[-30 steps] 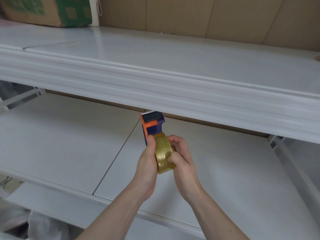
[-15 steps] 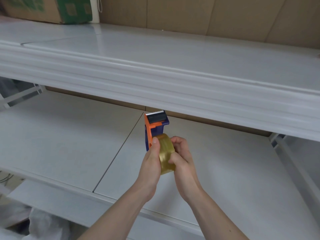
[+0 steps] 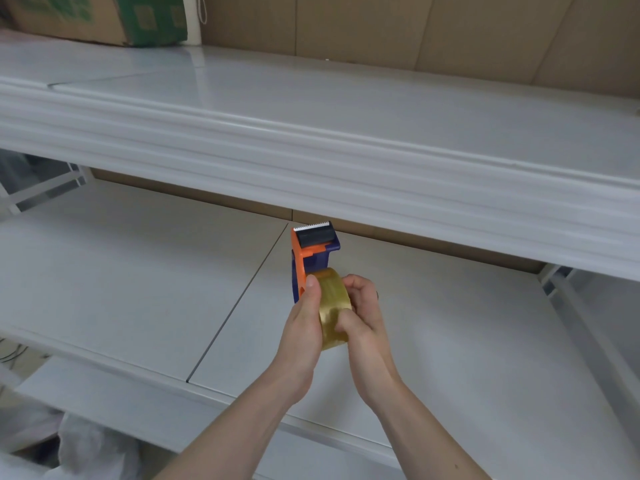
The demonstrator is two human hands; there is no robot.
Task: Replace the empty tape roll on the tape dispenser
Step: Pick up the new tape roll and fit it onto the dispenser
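An orange and dark blue tape dispenser (image 3: pixel 313 251) is held above the lower white shelf (image 3: pixel 138 278), its toothed blade pointing up and away. A yellowish clear tape roll (image 3: pixel 332 299) sits against the dispenser's body, edge toward me. My left hand (image 3: pixel 301 327) grips the dispenser's left side, thumb along the orange frame beside the roll. My right hand (image 3: pixel 363 313) wraps the roll from the right, fingers on its rim. Whether the roll is seated on the hub is hidden by the hands.
The upper white shelf (image 3: pixel 346 143) juts out just above the dispenser. A green and brown cardboard box (image 3: pixel 104 15) stands at its back left. White plastic bags (image 3: pixel 69 448) lie below the lower shelf at bottom left. A metal bracket (image 3: pixel 568 292) is at the right.
Both hands with the dispenser and roll shifted slightly right and up in view. The grip is unchanged.
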